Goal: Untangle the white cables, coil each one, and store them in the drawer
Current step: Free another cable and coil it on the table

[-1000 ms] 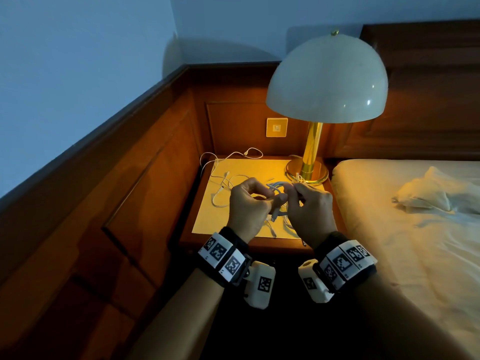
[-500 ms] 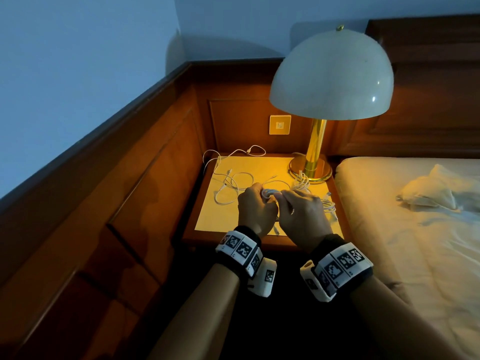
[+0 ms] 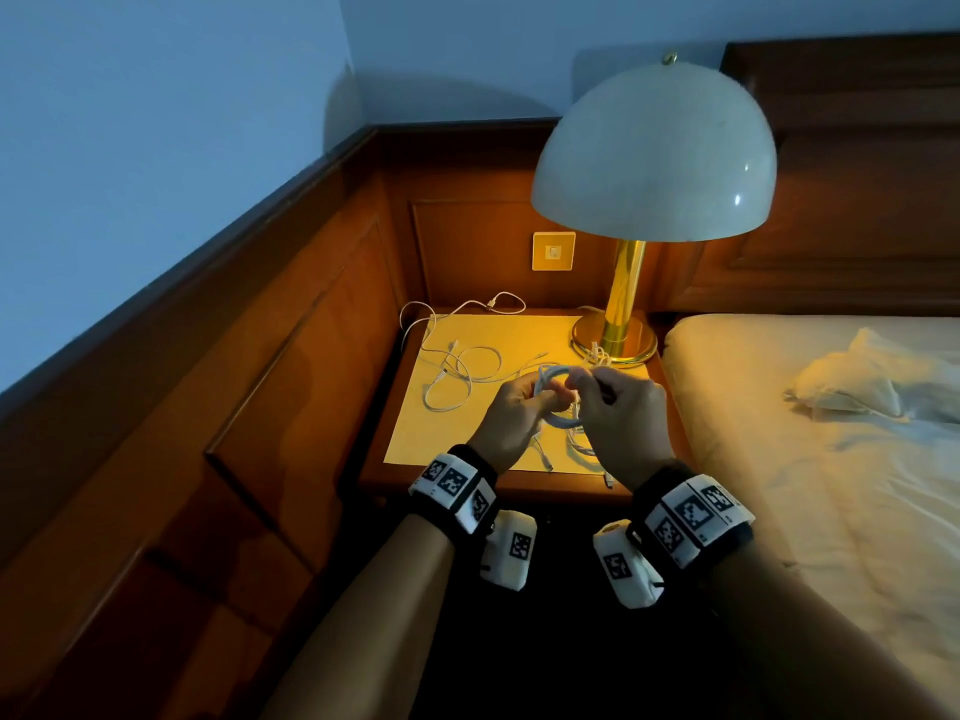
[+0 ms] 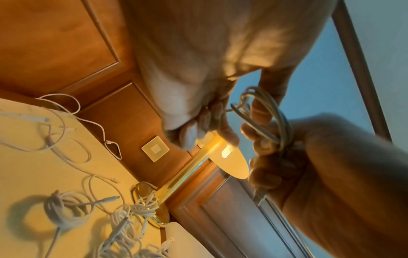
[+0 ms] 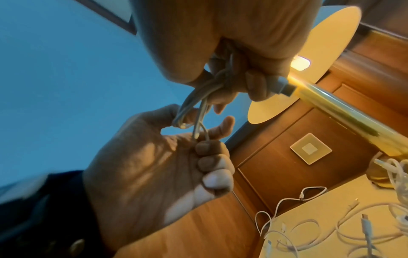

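Just above the nightstand [image 3: 498,330], both hands hold one coiled white cable [image 3: 555,377]. My left hand [image 3: 540,402] grips the coil's left side with curled fingers [image 5: 212,167]. My right hand [image 3: 587,387] pinches its right side, and the cable's plug [image 5: 284,87] sticks out past the right fingers. The coil's loops [image 4: 264,111] run between the two hands. On the tabletop lie a loose white cable [image 3: 457,376], a coiled cable [image 4: 64,211] and a tangled bunch [image 4: 141,207] at the lamp's base. No drawer is in view.
A brass lamp [image 3: 654,153] with a white dome shade stands at the nightstand's back right. A wall plate [image 3: 554,251] sits on the wood panelling behind. The bed [image 3: 831,459] lies along the right side. More cable ends [image 3: 582,452] lie near the front edge.
Half a second ago both hands were low over the tabletop, close together. Now they are slightly higher and the coil shows between them.
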Tool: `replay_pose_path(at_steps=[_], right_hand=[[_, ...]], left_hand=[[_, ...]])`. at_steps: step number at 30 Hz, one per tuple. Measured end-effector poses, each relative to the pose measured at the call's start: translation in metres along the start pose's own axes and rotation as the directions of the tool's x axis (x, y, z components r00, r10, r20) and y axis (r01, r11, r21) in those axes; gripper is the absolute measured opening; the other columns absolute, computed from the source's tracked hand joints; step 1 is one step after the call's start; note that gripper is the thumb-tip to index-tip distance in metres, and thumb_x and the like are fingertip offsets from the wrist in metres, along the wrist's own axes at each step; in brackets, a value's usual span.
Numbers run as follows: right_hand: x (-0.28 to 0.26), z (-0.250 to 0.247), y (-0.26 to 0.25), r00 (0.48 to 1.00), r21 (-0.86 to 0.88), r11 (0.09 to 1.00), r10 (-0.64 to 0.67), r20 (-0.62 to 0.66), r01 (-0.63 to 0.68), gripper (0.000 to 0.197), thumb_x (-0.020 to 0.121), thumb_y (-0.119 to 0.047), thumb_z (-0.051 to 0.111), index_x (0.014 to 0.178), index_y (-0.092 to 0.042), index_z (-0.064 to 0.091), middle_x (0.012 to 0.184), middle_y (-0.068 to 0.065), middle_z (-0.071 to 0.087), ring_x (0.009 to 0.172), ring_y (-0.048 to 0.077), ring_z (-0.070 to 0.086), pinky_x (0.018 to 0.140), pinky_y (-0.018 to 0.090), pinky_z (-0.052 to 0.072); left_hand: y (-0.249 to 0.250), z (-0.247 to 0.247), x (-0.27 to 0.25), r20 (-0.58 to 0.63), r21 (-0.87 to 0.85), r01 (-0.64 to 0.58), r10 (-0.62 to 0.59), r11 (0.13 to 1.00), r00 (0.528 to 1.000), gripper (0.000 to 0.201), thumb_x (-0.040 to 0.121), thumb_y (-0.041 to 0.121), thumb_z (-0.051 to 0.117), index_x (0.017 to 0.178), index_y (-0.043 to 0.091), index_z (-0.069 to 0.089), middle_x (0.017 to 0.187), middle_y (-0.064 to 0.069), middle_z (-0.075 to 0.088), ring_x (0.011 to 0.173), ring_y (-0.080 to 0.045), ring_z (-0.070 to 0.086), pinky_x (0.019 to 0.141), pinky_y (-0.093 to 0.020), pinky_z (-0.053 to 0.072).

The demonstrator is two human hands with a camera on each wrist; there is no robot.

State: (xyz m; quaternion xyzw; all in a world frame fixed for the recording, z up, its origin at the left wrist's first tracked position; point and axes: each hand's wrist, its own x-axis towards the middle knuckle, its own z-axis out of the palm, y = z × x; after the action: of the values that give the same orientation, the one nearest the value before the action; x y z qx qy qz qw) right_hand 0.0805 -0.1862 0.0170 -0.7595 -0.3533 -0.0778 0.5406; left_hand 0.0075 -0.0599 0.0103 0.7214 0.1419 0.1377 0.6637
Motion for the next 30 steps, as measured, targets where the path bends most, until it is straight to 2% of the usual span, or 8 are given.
replay_pose_path(at_steps=[4, 8, 11, 15, 20, 24, 27, 30], right_hand=[[0.013, -0.001, -0.001, 0.997, 0.041, 0.997, 0.065, -0.035, -0.064, 0.026, 0.099, -0.018, 0.056, 0.083, -0.008, 0.074, 0.055, 0.007, 0.053, 0.050, 0.022, 0.040, 0.048, 0.037, 0.037], [0.031, 0.000, -0.004, 0.993, 0.058, 0.992, 0.114, 0.007, -0.114, 0.023, 0.096, -0.016, 0.058, 0.083, -0.012, 0.076, 0.057, -0.007, 0.062, 0.049, 0.012, 0.055, 0.050, 0.031, 0.049], [0.035, 0.002, -0.007, 0.999, -0.009, 1.000, -0.001, 0.037, 0.002, 0.021, 0.097, -0.018, 0.060, 0.084, -0.016, 0.077, 0.059, -0.016, 0.060, 0.051, 0.010, 0.055, 0.052, 0.028, 0.045], [0.038, 0.004, -0.007, 0.983, -0.085, 0.981, -0.173, 0.054, 0.177, 0.018, 0.097, -0.024, 0.061, 0.093, -0.016, 0.076, 0.068, -0.008, 0.065, 0.058, 0.012, 0.057, 0.054, 0.027, 0.044], [0.038, -0.001, -0.008, 0.931, -0.224, 0.907, -0.323, 0.171, 0.356, 0.021, 0.101, -0.024, 0.056, 0.112, -0.013, 0.070, 0.078, 0.000, 0.065, 0.069, 0.020, 0.053, 0.059, 0.037, 0.045], [0.026, 0.007, -0.005, 0.892, -0.356, 0.861, -0.212, 0.400, 0.364, 0.040, 0.102, -0.018, 0.046, 0.142, -0.016, 0.045, 0.096, 0.012, 0.064, 0.085, 0.027, 0.055, 0.071, 0.044, 0.049], [0.021, 0.011, 0.002, 0.911, -0.373, 0.882, -0.133, 0.391, 0.289, 0.047, 0.102, -0.023, 0.045, 0.148, -0.014, 0.037, 0.109, 0.017, 0.066, 0.094, 0.031, 0.061, 0.076, 0.043, 0.051], [0.017, 0.006, 0.002, 0.933, -0.280, 0.942, -0.079, 0.351, 0.185, 0.044, 0.103, -0.025, 0.047, 0.145, -0.014, 0.044, 0.095, 0.010, 0.070, 0.073, 0.012, 0.056, 0.064, 0.028, 0.041]], left_hand=[[0.011, 0.004, -0.012, 0.079, -0.023, 0.089, -0.087, 0.996, 0.993, 0.041, 0.108, 0.039, 0.035, 0.100, 0.008, 0.060, 0.057, 0.007, 0.031, 0.049, -0.012, 0.027, 0.047, -0.024, 0.027], [0.021, 0.024, -0.030, 0.125, -0.037, 0.090, -0.085, 0.995, 0.989, 0.051, 0.103, 0.058, 0.029, 0.097, 0.013, 0.052, 0.053, 0.008, 0.023, 0.041, -0.010, 0.018, 0.048, -0.027, 0.014], [0.019, 0.023, -0.029, -0.011, -0.053, 0.129, -0.130, 0.990, 0.991, 0.067, 0.101, 0.065, 0.025, 0.107, 0.009, 0.061, 0.051, 0.009, 0.022, 0.041, -0.010, 0.020, 0.048, -0.024, 0.015], [0.013, 0.020, -0.028, -0.223, 0.028, 0.009, -0.003, 1.000, 0.975, 0.048, 0.107, 0.049, 0.033, 0.095, 0.011, 0.060, 0.050, 0.009, 0.036, 0.043, -0.009, 0.031, 0.049, -0.029, 0.026], [0.008, -0.008, -0.022, -0.294, 0.240, -0.026, 0.098, 0.970, 0.951, 0.045, 0.108, 0.040, 0.035, 0.099, 0.003, 0.059, 0.065, 0.005, 0.045, 0.055, -0.010, 0.040, 0.056, -0.030, 0.031], [0.007, -0.037, -0.009, -0.317, 0.334, -0.064, 0.176, 0.940, 0.932, 0.036, 0.108, 0.035, 0.039, 0.098, 0.007, 0.058, 0.061, 0.006, 0.043, 0.046, -0.004, 0.036, 0.050, -0.024, 0.030], [0.005, -0.058, 0.003, -0.208, 0.617, -0.074, 0.253, 0.784, 0.945, 0.028, 0.108, 0.032, 0.040, 0.095, 0.014, 0.057, 0.065, 0.008, 0.052, 0.053, -0.009, 0.048, 0.052, -0.031, 0.034], [0.006, -0.074, 0.005, -0.072, 0.880, -0.073, 0.284, 0.469, 0.956, 0.023, 0.106, 0.039, 0.039, 0.102, 0.021, 0.053, 0.071, 0.002, 0.064, 0.060, -0.025, 0.060, 0.051, -0.037, 0.044]])
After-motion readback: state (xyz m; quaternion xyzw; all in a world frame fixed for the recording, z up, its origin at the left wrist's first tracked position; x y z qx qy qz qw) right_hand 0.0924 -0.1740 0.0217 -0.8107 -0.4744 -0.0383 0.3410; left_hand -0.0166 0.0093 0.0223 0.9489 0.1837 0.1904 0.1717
